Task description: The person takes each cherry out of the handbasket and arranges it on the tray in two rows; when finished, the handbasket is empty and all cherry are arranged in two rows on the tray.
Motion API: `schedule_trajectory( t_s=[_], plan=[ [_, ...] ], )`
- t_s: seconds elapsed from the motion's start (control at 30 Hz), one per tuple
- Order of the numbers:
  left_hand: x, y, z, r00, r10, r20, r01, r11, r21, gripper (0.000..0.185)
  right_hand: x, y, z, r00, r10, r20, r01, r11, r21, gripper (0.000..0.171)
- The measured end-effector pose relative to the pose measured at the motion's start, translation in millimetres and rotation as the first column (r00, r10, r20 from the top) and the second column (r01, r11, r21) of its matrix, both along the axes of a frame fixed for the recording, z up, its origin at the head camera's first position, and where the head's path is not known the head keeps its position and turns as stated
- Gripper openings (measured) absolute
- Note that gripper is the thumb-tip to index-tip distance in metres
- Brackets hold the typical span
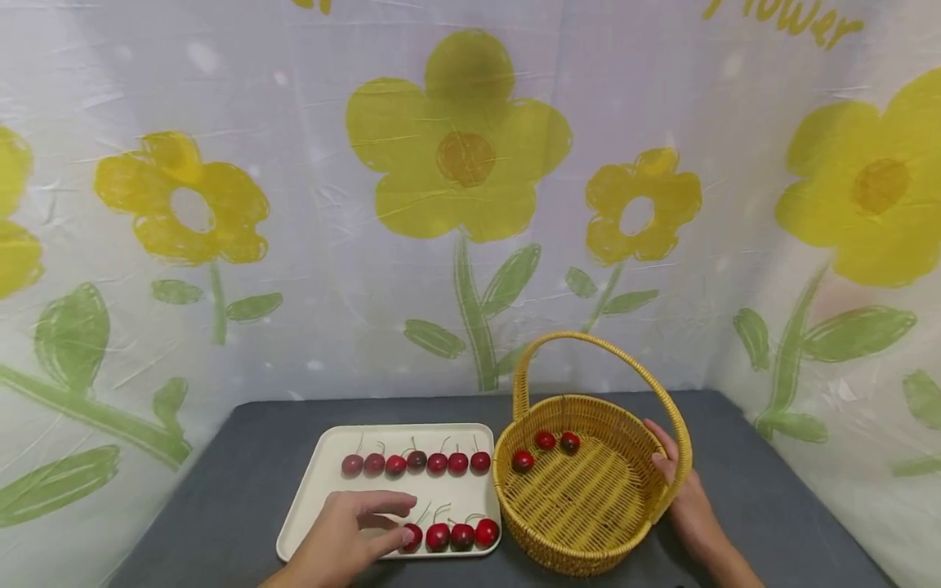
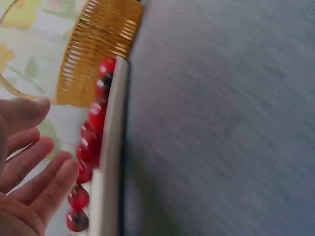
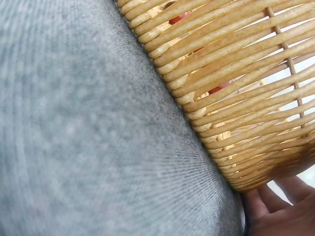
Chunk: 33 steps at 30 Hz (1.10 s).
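Note:
On a white tray (image 1: 309,498), dark red cherries with stems lie in two rows. My left hand (image 1: 353,527) is over the tray's near left part, its thumb overlapping the leftmost near-row cherry (image 1: 413,536) in the head view. In the left wrist view, the left fingers (image 2: 54,182) are spread apart, nothing pinched between them. A yellow wicker basket (image 1: 573,506) stands right of the tray, with three cherries inside, one of them a red cherry (image 1: 523,461). My right hand (image 1: 684,494) holds the basket's right side, thumb at the rim and fingers along the outer wall.
The basket's tall arched handle (image 1: 610,347) rises above its rim. Tray and basket stand close together on a dark grey table (image 1: 220,490). Behind is a pale cloth backdrop (image 1: 309,286) with painted yellow flowers. The far-row cherries (image 1: 437,465) line up across the tray.

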<state>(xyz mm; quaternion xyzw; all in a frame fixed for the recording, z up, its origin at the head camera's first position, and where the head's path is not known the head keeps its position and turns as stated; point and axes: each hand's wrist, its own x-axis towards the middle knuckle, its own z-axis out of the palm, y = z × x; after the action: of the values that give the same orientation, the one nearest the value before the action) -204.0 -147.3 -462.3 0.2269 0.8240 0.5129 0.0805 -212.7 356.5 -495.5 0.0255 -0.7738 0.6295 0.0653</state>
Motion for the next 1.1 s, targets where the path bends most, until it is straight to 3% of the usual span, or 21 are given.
schedule_trajectory(
  t_s=[0.17,0.27,0.47,0.67,0.93,1.03,1.1],
  plan=[
    [-1.7,26,19.9,0.997,-0.059,0.054,0.054,0.993,0.103,0.042,-0.2,-1,-1.1,1.0,0.009,-0.013,-0.009,1.0,-0.003,0.056],
    [-3.4,49,32.8,0.991,-0.131,0.028,0.126,0.981,0.15,0.043,0.8,-1,-1.3,1.0,0.015,-0.012,-0.015,1.0,-0.011,0.056],
    [-11.0,103,54.8,0.962,-0.271,-0.044,0.274,0.943,0.19,0.039,2.6,0,0.5,1.0,0.009,0.004,-0.009,0.999,0.031,0.057],
    [-24.4,146,77.3,0.938,-0.323,-0.127,0.333,0.94,0.07,0.041,1.8,0,2.0,1.0,0.003,0.014,-0.003,0.999,0.039,0.058],
    [-57.5,189,107.2,0.929,-0.347,-0.132,0.332,0.935,-0.124,0.044,-0.3,0,1.5,1.0,-0.004,0.006,0.004,0.999,0.033,0.057],
    [-69.4,204,111.8,0.921,-0.36,-0.146,0.318,0.915,-0.25,0.044,-0.5,0,0.2,1.0,-0.005,0.002,0.005,0.999,0.036,0.057],
    [-76.0,212,112.7,0.909,-0.38,-0.172,0.301,0.883,-0.36,0.042,-0.3,1,-1.1,1.0,-0.008,-0.009,0.008,1.0,0.03,0.056]
  ],
)
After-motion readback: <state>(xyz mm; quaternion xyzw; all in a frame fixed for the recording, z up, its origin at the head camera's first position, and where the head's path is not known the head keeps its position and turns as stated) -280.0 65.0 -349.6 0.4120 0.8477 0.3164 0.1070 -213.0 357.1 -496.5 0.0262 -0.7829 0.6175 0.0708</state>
